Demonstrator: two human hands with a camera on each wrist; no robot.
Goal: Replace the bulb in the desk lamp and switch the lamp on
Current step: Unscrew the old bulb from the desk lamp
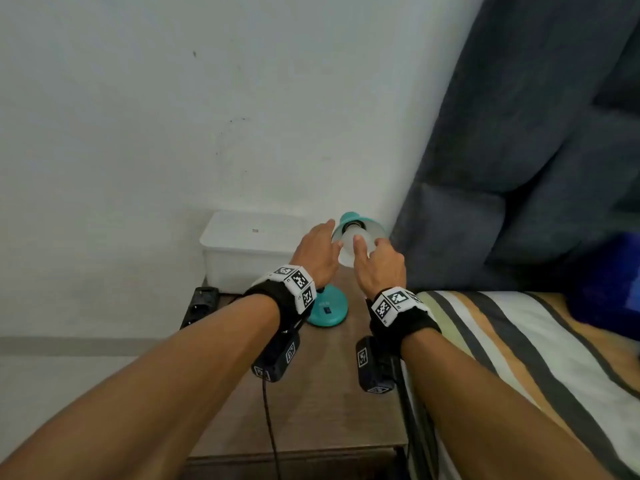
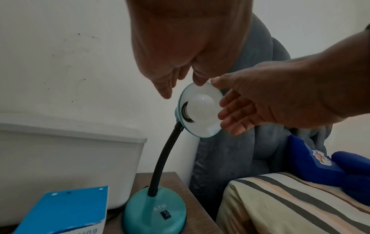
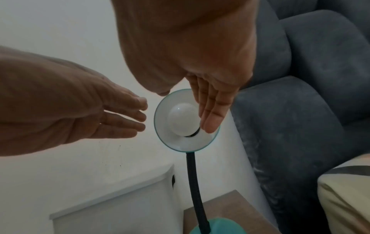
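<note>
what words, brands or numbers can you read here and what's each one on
"ATN": raised letters on the teal lamp base, above its black switch.
Dark print on the blue box, bottom edge: upside down and cut off, not readable.
Small mark on the white bin lid: too small to read.

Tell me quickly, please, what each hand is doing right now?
Left hand: open, fingers straight, beside the lamp shade, holding nothing.
Right hand: open, fingers straight by the bulb, gripping nothing.

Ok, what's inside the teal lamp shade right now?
Inside the shade sits a frosted white bulb, unlit, seated in a dark socket collar. The bulb's threaded base is hidden in the socket. The right hand fingers cover part of the shade's inner face.
</note>
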